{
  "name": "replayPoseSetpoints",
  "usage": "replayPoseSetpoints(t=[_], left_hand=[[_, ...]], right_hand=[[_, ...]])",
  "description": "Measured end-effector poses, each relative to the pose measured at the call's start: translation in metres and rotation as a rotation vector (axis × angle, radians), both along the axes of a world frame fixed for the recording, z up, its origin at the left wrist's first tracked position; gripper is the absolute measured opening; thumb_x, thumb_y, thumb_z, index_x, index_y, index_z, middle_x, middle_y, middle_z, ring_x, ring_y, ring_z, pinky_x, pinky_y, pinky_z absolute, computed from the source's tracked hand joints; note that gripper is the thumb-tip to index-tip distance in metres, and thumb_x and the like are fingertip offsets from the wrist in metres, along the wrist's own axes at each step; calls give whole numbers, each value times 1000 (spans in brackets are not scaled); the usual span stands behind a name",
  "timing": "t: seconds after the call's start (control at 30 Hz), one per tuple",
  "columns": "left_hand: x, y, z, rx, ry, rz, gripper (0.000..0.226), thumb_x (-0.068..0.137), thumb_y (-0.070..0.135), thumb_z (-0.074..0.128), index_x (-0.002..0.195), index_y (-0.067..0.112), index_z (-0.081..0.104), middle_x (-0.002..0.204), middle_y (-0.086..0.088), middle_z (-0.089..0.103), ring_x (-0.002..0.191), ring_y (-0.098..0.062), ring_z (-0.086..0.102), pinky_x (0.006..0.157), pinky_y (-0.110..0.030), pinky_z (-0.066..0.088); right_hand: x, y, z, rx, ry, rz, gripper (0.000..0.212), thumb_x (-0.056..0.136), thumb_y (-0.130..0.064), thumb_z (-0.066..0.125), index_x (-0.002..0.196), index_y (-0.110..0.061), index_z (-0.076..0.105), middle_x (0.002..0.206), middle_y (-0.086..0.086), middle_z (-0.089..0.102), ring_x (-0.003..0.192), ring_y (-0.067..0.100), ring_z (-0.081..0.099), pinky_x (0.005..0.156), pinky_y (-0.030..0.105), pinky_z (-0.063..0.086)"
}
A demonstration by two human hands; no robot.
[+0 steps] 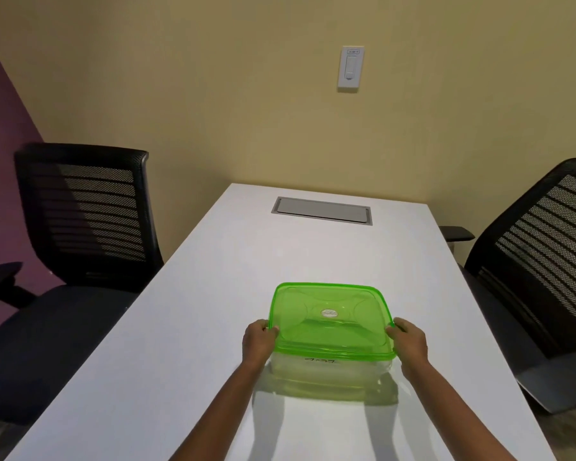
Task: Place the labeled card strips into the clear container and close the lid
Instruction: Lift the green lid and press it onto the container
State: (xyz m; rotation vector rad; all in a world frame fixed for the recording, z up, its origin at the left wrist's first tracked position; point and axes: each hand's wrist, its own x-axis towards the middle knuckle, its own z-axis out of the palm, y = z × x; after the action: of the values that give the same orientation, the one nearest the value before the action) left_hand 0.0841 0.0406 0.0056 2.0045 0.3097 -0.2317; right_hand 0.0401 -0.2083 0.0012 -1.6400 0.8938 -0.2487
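A square clear plastic container sits on the white rectangular table, towards the person's end of it, and a translucent green square lid with a small oval white sticker at its centre lies on top of the container, covering it. Whether the lid is fully pressed shut all round cannot be told. Through the container's near wall, just under the lid's front rim, a white card strip with dark handwriting shows inside; the writing is too blurred to read. The left hand grips the lid's left edge near the front corner, its fingers curled and clamped on the rim. The right hand grips the lid's right edge in the same way, fingers closed on the rim there. Both forearms reach up from the bottom edge of the view to either side of the container. Beyond the container, at the table's far end, a grey rectangular hatch panel is set flush in the tabletop. A black mesh-backed office chair stands to the left of the container, beside the table, and a second black mesh-backed office chair stands to its right. On the beige wall beyond the container, a white wall switch plate is mounted.
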Motion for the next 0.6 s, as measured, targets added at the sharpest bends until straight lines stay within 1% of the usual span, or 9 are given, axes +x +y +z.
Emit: replayPoseSetpoints(t=[0.03,0.1,0.23,0.3,0.43,0.53,0.6], left_hand=[[0,-1,-1,30,-4,11,29,90,8,57,112,-8,65,98,-24,68,92,-31,62,79,-33,46],[1,-2,-3,62,-2,35,31,90,9,58,117,-6,63,115,-24,68,108,-32,63,90,-35,48],[3,-1,-8,131,35,46,37,90,14,60,123,-2,60,125,-22,64,117,-31,59,98,-35,45],[3,0,-10,128,60,56,39,90,16,60,125,0,59,127,-21,63,118,-32,59,100,-37,46],[1,1,-12,53,72,80,39,89,14,62,125,-1,58,126,-24,62,116,-37,60,98,-43,50],[-1,3,-14,18,81,87,40,88,14,63,125,-1,58,127,-24,61,117,-36,59,98,-44,51],[-4,5,-15,-8,86,88,41,88,15,63,126,-1,57,127,-25,60,117,-35,59,98,-44,51]], right_hand=[[0,1,-2,-39,14,19,43,87,2,58,129,5,51,136,22,54,124,32,50,107,42,37],[0,2,-6,-103,34,59,41,87,2,59,127,5,53,135,22,55,125,34,51,107,41,36],[-2,3,-9,-155,47,90,38,87,1,59,125,3,56,132,21,58,123,33,53,105,39,38],[-2,3,-11,-151,38,85,38,86,1,59,124,3,57,131,21,59,123,33,53,105,39,37],[-5,5,-13,-127,28,80,37,88,-2,59,125,2,56,127,23,60,119,35,55,102,40,40],[-9,6,-14,-115,38,80,37,89,-9,60,125,-2,56,122,25,63,114,35,57,98,38,42],[-13,6,-17,-98,58,72,40,91,-16,58,128,-4,52,122,24,63,114,36,57,99,40,41]])
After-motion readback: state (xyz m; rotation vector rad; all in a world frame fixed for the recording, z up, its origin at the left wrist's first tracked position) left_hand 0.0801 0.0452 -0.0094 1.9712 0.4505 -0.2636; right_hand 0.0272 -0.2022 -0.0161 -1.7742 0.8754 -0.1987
